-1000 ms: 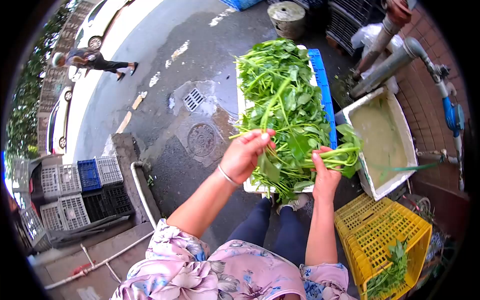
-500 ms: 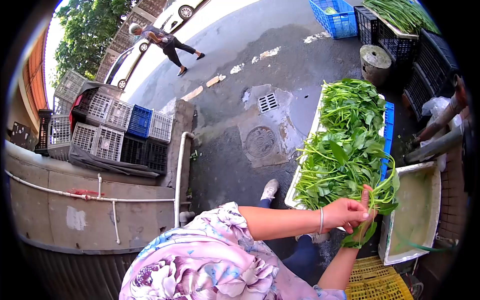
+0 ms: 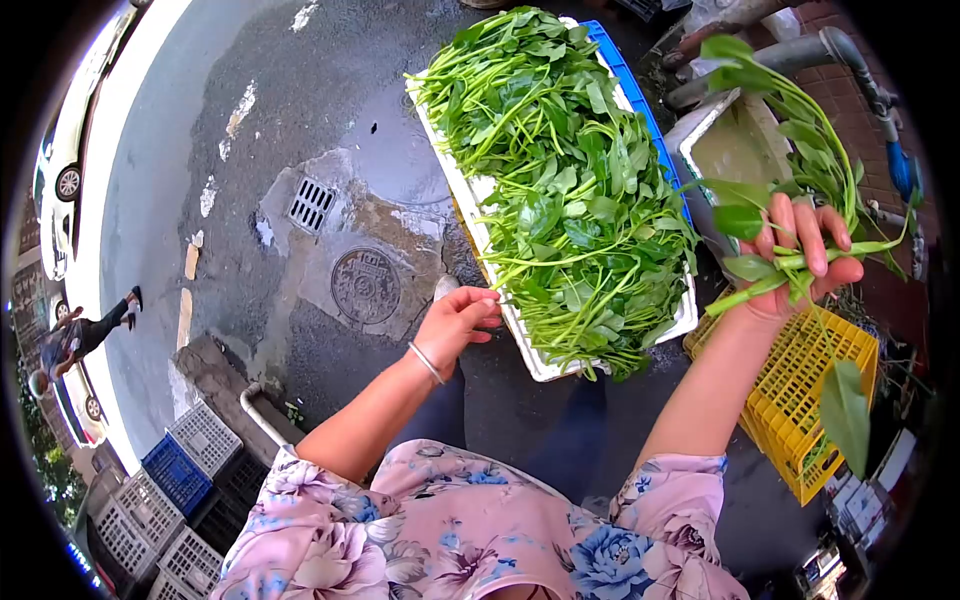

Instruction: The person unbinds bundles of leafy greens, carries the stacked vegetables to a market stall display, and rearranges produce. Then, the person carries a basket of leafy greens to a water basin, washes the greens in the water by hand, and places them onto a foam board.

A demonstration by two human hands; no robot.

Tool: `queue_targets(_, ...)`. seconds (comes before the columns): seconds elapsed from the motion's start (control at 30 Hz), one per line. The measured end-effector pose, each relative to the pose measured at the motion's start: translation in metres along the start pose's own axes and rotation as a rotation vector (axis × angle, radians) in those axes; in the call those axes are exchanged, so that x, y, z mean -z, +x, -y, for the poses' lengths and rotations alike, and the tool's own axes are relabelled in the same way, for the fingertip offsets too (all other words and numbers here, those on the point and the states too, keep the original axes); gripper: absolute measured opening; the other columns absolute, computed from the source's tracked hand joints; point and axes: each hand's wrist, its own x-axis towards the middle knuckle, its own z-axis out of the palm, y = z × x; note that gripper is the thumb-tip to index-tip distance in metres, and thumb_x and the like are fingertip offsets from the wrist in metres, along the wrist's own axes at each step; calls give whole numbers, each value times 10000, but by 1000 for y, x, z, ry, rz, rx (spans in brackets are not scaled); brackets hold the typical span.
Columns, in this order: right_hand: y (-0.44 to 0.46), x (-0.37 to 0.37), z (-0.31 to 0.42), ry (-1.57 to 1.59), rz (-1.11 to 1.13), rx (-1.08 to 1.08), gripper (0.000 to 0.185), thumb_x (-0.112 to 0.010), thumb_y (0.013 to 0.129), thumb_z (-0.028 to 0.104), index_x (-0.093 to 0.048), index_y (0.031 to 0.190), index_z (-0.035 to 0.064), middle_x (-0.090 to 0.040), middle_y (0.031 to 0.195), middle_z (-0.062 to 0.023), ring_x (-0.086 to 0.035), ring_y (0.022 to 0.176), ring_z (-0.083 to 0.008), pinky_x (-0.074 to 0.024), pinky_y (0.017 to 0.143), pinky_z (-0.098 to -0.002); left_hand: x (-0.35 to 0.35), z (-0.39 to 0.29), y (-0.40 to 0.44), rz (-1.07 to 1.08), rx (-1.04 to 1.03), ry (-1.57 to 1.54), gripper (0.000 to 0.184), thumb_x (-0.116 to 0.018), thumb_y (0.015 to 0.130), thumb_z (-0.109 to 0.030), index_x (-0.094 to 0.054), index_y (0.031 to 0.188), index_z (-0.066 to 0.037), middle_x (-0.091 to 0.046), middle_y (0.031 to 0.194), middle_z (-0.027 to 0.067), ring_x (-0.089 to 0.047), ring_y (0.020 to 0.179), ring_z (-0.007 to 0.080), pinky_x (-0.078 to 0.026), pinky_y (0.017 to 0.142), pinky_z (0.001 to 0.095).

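Leafy green water spinach (image 3: pixel 570 190) with long pale stems is heaped in a white foam box (image 3: pixel 545 372), in front of me. My left hand (image 3: pixel 458 322), with a bracelet at the wrist, is at the box's left edge, beside the stem ends. Its thumb and fingers are pinched together; whether a stem is between them I cannot make out. Raised to the right of the box, my right hand (image 3: pixel 805 250) is closed around a few water spinach stems (image 3: pixel 850 250). Their leaves hang above and below the fingers.
A blue crate (image 3: pixel 640 100) shows along the foam box's far side. To the right are a white basin (image 3: pixel 735 150) with murky water, a yellow crate (image 3: pixel 815 390) and pipes (image 3: pixel 790 60). A drain grate (image 3: pixel 312 205) and manhole cover (image 3: pixel 365 285) lie on the left.
My hands were together over the greens; now they are apart, left at the box edge, right lifted with stems. The view has turned right, and the walking person appears farther left.
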Motion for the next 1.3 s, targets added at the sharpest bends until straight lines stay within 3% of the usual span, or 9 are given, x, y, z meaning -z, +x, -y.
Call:
queue_targets(0.17, 40, 64, -149, -259, -792, 71, 220, -638, 770, 302, -558, 844, 110, -569, 699, -28, -517, 595, -134, -424, 503, -273, 105, -26, 49, -147, 18, 45, 163, -501, 852, -163, -538, 994, -92, -587, 855, 16, -566, 752, 113, -451, 611, 246)
queue_targets(0.3, 9, 114, -265, -219, -1285, -422, 259, -640, 753, 383, -530, 792, 152, -587, 715, 6, -550, 680, -109, -392, 544, -237, 128, -44, 98, -200, 45, 66, 214, -501, 853, -217, -520, 1028, -95, -579, 892, 20, -564, 757, 124, -445, 621, 257)
queue_targets(0.43, 6, 112, -280, -316, -1296, -388, 385, -655, 740, 390, -525, 988, 125, -611, 831, -62, -543, 722, -133, -439, 620, -313, 95, -85, 132, -57, -114, 89, 283, -501, 856, -272, -514, 1075, -94, -579, 960, 35, -554, 856, 134, -431, 692, 272)
queue_targets(0.57, -2, 75, -262, -540, -1163, -501, 706, -633, 763, 347, -314, 1237, -68, -304, 1295, -208, -363, 1167, -287, -409, 847, -485, 53, -106, 163, 8, -383, 206, 336, -543, 834, -274, -533, 1046, -14, -583, 953, 41, -523, 852, 110, -403, 747, 240)
queue_targets(0.7, -42, 27, -236, -655, -1066, -445, 732, -595, 804, 216, -157, 1315, -70, -239, 1339, -236, -300, 1228, -294, -428, 865, -411, 14, -110, 169, -128, -632, 490, 299, -526, 853, -234, -566, 950, 46, -603, 776, 63, -525, 672, 110, -421, 622, 230)
queue_targets(0.77, -70, 10, -219, -771, -1086, -271, 431, -556, 828, 104, -401, 1198, -53, -480, 1147, -163, -478, 1008, -181, -465, 753, -283, 4, -108, 171, -187, -733, 487, 312, -516, 859, -249, -568, 945, 47, -605, 759, 79, -525, 663, 107, -425, 613, 233)
queue_targets(0.87, -133, 22, -189, -1118, -1225, 69, 227, -577, 818, 89, -545, 1024, -2, -591, 937, -61, -545, 817, -100, -441, 678, -207, -25, -113, 172, -56, -685, 627, 473, -545, 813, -399, -560, 973, 46, -613, 814, 129, -566, 739, 157, -437, 680, 245)
queue_targets(1.07, -185, 63, -159, -1414, -1620, -290, 781, -717, 659, 405, -376, 1189, -56, -390, 1149, -216, -386, 1092, -314, -324, 918, -384, -100, -98, 169, 79, -439, 1063, 1234, -715, 438, -665, -193, 1218, 135, -499, 1044, 307, -519, 1000, 334, -383, 899, 313)
queue_targets(1.3, -196, 95, -182, -1230, -1669, -94, 933, -811, 555, 292, -272, 1257, -4, -293, 1203, -212, -364, 1095, -311, -326, 923, -389, -117, -85, 166, 115, -352, 1369, 1125, -751, 397, -607, -370, 1112, 173, -521, 1083, 271, -539, 1006, 297, -402, 890, 312)
